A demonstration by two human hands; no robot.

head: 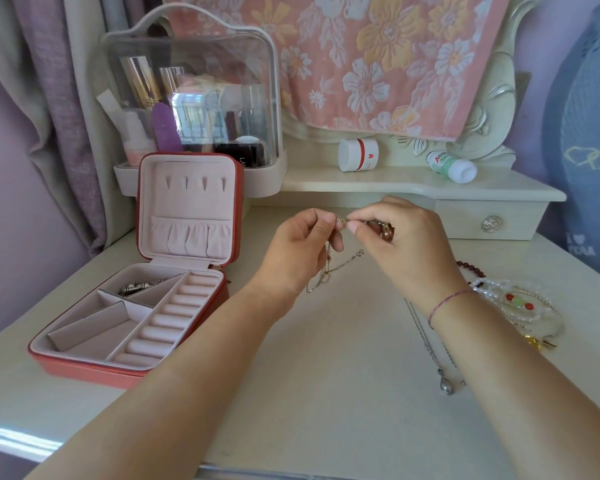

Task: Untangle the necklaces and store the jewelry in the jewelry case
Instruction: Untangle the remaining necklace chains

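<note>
I see the pale dressing table filling the view; the red jewelry case lies open at its left, lid upright; the left hand and right hand meet above the tabletop, each pinching the gold necklace with curled fingertips, its chain dangling below the left hand; the right seems to hold a reddish pendant too.

We're at home, at a bedroom dressing table: carved cream mirror frame, floral towel draped over it, clear makeup box full of cosmetics, a little drawer, curtains beside a lilac wall.
</note>
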